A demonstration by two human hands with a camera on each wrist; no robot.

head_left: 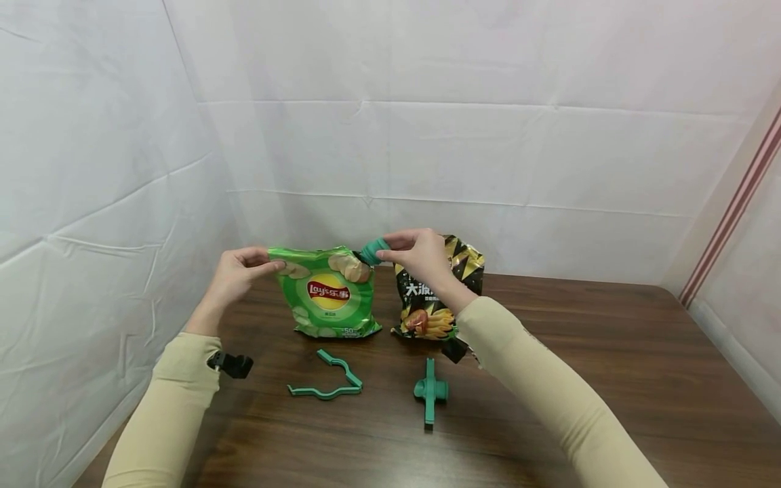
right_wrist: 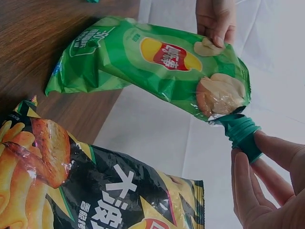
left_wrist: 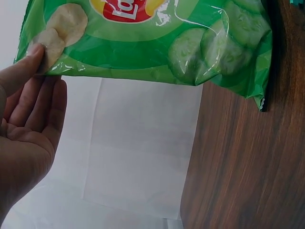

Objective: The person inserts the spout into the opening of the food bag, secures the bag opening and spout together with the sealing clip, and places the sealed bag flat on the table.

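A green Lay's chip bag (head_left: 332,317) stands on the table, its top held up. My left hand (head_left: 234,276) pinches the bag's top left corner between thumb and fingers. With thumb and fingertips, my right hand (head_left: 427,261) grips a teal threaded spout (right_wrist: 244,138) at the opposite top corner. The spout's narrower end overlaps the torn-looking silvery corner of the bag in the right wrist view. In front of the bag lies an unfolded teal bag clip (head_left: 349,373). To its right is a second, closed teal clip (head_left: 430,393) with a round cap at its middle.
A black and gold snack bag (head_left: 421,301) stands right of the green one, partly hidden behind my right hand and wrist. White cloth (head_left: 457,149) hangs behind and to the left of the brown wooden table (head_left: 586,339).
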